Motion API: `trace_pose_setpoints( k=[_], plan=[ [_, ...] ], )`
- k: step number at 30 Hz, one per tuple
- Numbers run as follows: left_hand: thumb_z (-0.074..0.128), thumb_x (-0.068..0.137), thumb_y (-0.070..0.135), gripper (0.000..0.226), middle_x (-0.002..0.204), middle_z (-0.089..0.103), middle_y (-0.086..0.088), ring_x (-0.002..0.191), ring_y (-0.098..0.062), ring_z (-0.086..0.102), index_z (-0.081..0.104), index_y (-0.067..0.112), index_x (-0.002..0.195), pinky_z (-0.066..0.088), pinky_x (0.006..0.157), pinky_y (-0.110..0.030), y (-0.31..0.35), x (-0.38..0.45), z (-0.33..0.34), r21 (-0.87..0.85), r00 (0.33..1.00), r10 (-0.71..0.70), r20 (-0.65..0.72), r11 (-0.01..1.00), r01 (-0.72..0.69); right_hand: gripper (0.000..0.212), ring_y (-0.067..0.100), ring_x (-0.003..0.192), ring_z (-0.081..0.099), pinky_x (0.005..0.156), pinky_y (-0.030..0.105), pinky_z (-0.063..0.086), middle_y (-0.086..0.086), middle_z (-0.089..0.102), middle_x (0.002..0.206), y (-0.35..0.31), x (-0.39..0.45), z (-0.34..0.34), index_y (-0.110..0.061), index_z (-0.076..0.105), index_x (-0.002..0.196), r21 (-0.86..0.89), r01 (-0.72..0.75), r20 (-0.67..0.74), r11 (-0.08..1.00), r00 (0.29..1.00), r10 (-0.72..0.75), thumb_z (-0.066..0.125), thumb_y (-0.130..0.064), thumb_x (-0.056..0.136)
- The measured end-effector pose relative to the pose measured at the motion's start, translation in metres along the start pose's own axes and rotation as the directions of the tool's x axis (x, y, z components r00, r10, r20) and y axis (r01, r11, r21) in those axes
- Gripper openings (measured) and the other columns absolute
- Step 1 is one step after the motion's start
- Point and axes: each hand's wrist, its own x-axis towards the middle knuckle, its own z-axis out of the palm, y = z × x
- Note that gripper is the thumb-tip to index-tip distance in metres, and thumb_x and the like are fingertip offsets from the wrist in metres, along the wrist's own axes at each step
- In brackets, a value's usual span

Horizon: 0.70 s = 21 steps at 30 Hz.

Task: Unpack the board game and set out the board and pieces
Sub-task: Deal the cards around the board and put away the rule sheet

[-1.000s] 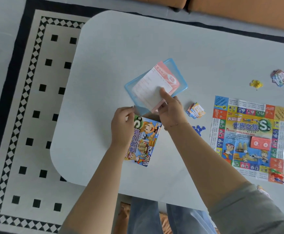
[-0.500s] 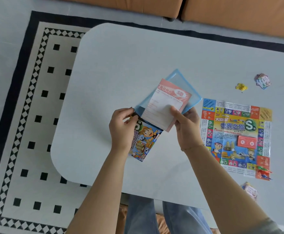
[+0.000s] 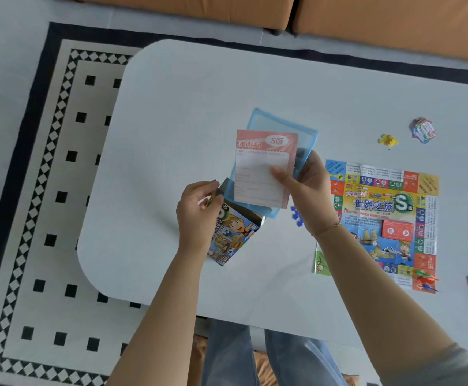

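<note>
Pale worktop [image 3: 171,112] is carrying the board [image 3: 383,218] (near its right edge); right hand [image 3: 308,190] is pinching leaflet [image 3: 260,174] and pouch [image 3: 280,123], left hand [image 3: 196,215] gripping the box [image 3: 235,235].

Both hands [image 3: 199,215] [image 3: 308,190] raised — fingers pinching

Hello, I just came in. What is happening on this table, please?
A person is unpacking a board game. The right hand holds a pink instruction sheet together with a blue pouch above the table. The left hand grips the open game box. The board already lies flat to the right, with a red card box on it and small piles of pieces and cards around it.
</note>
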Motion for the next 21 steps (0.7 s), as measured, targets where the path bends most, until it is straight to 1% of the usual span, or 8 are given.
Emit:
trace_pose_setpoints(
  k=[3, 6, 8, 10, 13, 17, 19, 21],
  plan=[
    [0.063, 0.084, 0.001, 0.025, 0.111, 0.062, 0.003, 0.102, -0.007, 0.061, 0.069, 0.01, 0.106, 0.049, 0.081, -0.011, -0.002, -0.002, -0.003, 0.002, 1.0, 0.0, 0.001, 1.0, 0.0, 0.034, 0.022, 0.098, 0.066, 0.08, 0.038, 0.057, 0.011, 0.066, 0.107, 0.003, 0.001, 0.003, 0.0, 0.053, 0.108, -0.069, 0.0, 0.034, 0.998, 0.999, 0.002, 0.072, -0.009, 0.081],
    [0.064, 0.083, 0.0, 0.024, 0.11, 0.061, 0.001, 0.103, -0.009, 0.061, 0.07, 0.007, 0.105, 0.05, 0.082, -0.013, -0.003, -0.005, -0.001, -0.002, 0.999, 0.017, 0.031, 1.0, -0.017, 0.038, 0.026, 0.097, 0.066, 0.08, 0.049, 0.056, 0.008, 0.068, 0.104, 0.003, 0.001, 0.011, -0.006, 0.055, 0.103, -0.157, 0.019, 0.043, 0.987, 0.999, -0.012, 0.074, -0.024, 0.076],
    [0.064, 0.083, 0.001, 0.023, 0.11, 0.06, 0.0, 0.104, -0.01, 0.061, 0.069, 0.007, 0.104, 0.051, 0.084, -0.016, -0.003, -0.008, 0.001, 0.01, 0.998, 0.037, 0.052, 0.999, -0.038, 0.034, 0.022, 0.095, 0.066, 0.079, 0.048, 0.057, 0.005, 0.068, 0.102, 0.002, 0.002, 0.016, -0.005, 0.055, 0.103, -0.177, 0.035, 0.046, 0.984, 0.999, -0.027, 0.074, -0.021, 0.079],
    [0.065, 0.083, 0.001, 0.023, 0.111, 0.059, -0.001, 0.105, -0.011, 0.06, 0.069, 0.008, 0.105, 0.052, 0.085, -0.019, -0.002, -0.011, 0.002, -0.018, 0.998, 0.035, 0.056, 0.999, -0.034, 0.03, 0.019, 0.093, 0.066, 0.078, 0.046, 0.057, 0.001, 0.067, 0.1, 0.0, 0.002, 0.021, -0.004, 0.053, 0.102, -0.186, 0.04, 0.028, 0.982, 0.999, -0.035, 0.072, -0.016, 0.081],
    [0.064, 0.083, 0.0, 0.025, 0.113, 0.058, 0.001, 0.106, -0.008, 0.059, 0.069, 0.01, 0.105, 0.052, 0.08, -0.014, 0.001, -0.013, 0.0, -0.062, 0.997, -0.02, 0.075, 0.998, 0.025, 0.026, 0.02, 0.095, 0.065, 0.079, 0.046, 0.057, 0.002, 0.066, 0.101, 0.0, -0.001, 0.025, -0.009, 0.052, 0.1, -0.185, 0.048, 0.028, 0.982, 0.999, -0.044, 0.07, -0.016, 0.083],
    [0.07, 0.083, 0.018, 0.018, 0.112, 0.059, 0.004, 0.104, -0.002, 0.057, 0.068, 0.015, 0.101, 0.047, 0.073, -0.004, 0.003, -0.017, -0.001, -0.048, 0.991, -0.086, 0.102, 0.995, 0.091, 0.03, 0.015, 0.096, 0.065, 0.078, 0.04, 0.058, 0.003, 0.065, 0.106, 0.002, -0.008, 0.024, -0.005, 0.051, 0.107, -0.19, 0.058, 0.083, 0.98, 0.996, -0.043, 0.068, -0.013, 0.085],
    [0.071, 0.082, 0.028, 0.016, 0.11, 0.06, 0.004, 0.102, -0.003, 0.058, 0.065, 0.023, 0.096, 0.047, 0.072, -0.007, 0.0, -0.018, -0.001, -0.013, 0.991, -0.088, 0.096, 0.996, 0.09, 0.031, 0.013, 0.096, 0.066, 0.078, 0.039, 0.059, 0.002, 0.064, 0.109, 0.006, -0.012, 0.024, -0.004, 0.05, 0.111, -0.173, 0.046, 0.12, 0.984, 0.992, -0.025, 0.067, -0.01, 0.085],
    [0.069, 0.083, 0.035, 0.014, 0.11, 0.06, 0.001, 0.099, -0.005, 0.058, 0.061, 0.028, 0.092, 0.047, 0.077, -0.014, -0.004, -0.018, -0.001, 0.05, 0.989, -0.103, 0.104, 0.994, 0.098, 0.032, 0.015, 0.098, 0.066, 0.079, 0.04, 0.058, 0.002, 0.064, 0.109, 0.011, -0.016, 0.025, -0.004, 0.05, 0.111, -0.17, 0.029, 0.148, 0.985, 0.989, -0.004, 0.067, -0.008, 0.085]
  ],
)
